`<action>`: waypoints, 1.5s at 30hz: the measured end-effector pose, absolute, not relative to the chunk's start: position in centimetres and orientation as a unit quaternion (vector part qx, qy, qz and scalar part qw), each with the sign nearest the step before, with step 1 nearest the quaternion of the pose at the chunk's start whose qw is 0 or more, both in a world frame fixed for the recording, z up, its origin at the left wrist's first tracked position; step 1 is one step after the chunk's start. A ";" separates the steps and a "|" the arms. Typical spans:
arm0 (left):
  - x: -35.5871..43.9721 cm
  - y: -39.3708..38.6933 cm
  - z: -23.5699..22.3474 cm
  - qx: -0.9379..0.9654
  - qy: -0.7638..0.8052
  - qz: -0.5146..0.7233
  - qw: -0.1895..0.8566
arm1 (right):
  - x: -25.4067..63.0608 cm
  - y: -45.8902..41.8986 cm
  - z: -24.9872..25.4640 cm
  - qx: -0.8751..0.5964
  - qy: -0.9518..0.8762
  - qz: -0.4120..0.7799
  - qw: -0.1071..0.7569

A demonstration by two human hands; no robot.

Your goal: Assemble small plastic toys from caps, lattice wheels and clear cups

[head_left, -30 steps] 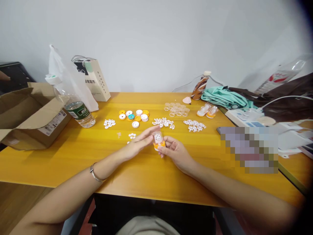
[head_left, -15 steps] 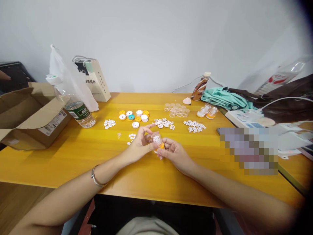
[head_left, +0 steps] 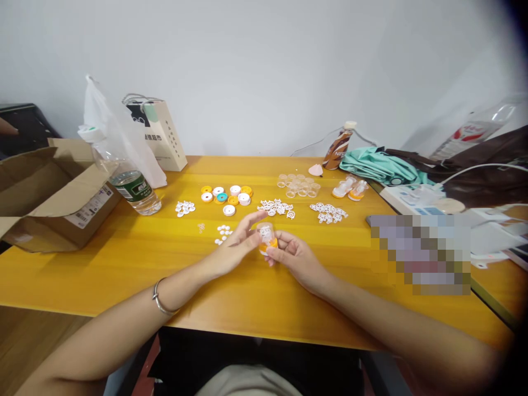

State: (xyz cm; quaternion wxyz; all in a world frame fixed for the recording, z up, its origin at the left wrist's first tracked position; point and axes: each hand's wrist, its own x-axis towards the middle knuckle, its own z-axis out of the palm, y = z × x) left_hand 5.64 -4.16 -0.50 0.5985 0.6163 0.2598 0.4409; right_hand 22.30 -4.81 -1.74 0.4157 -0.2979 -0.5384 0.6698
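Note:
My right hand (head_left: 295, 256) is closed around the orange base of a small clear-domed capsule (head_left: 266, 236), above the table. White parts show inside its upright dome. My left hand (head_left: 239, 242) is at the capsule's left side with fingers stretched out and apart. Its thumb tip is against or very near the dome; I cannot tell which. Just beyond the hands lie white openwork pieces (head_left: 274, 207) and small white discs (head_left: 224, 234). Farther back are round orange, white and teal bases (head_left: 233, 201) and clear plastic cups (head_left: 299, 186).
More white openwork pieces (head_left: 328, 212) lie to the right, with two domed capsules (head_left: 350, 188) behind them. White knobbed pieces (head_left: 185, 208), a water bottle (head_left: 134, 190) and a cardboard box (head_left: 82, 214) are on the left. A brown drink bottle (head_left: 339, 147) and power strips (head_left: 416, 201) stand right.
My left hand has loosened from the capsule and its fingers have spread, moving slightly left. My right hand keeps its hold, and more of the dome shows.

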 end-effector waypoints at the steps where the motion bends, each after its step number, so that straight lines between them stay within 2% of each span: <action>1: 5.6 -4.2 -0.5 0.613 0.260 0.447 0.597 | 22.3 -4.8 -1.7 -0.296 -0.541 0.670 0.412; 7: 5.3 -3.7 -0.7 0.623 0.253 0.413 0.614 | 22.3 -4.9 -1.7 -0.274 -0.547 0.673 0.416; 11: 5.4 -3.7 -0.7 0.624 0.269 0.447 0.581 | 22.3 -4.8 -1.7 -0.282 -0.541 0.675 0.415; 16: 5.5 -3.9 -0.5 0.620 0.251 0.415 0.617 | 22.4 -4.7 -1.7 -0.273 -0.542 0.679 0.413; 20: 5.5 -3.8 -0.6 0.618 0.263 0.454 0.586 | 22.4 -4.8 -1.7 -0.291 -0.554 0.667 0.405; 24: 5.4 -3.8 -0.6 0.609 0.262 0.419 0.620 | 22.3 -4.8 -1.7 -0.291 -0.555 0.668 0.403; 28: 5.5 -4.0 -0.4 0.615 0.265 0.439 0.598 | 22.4 -4.7 -1.8 -0.288 -0.546 0.674 0.406; 33: 5.6 -4.1 -0.4 0.604 0.205 0.386 0.667 | 22.5 -4.7 -1.7 -0.279 -0.555 0.675 0.399; 45: 5.4 -3.8 0.1 0.623 0.299 0.416 0.591 | 22.5 -4.8 -1.6 -0.298 -0.571 0.654 0.398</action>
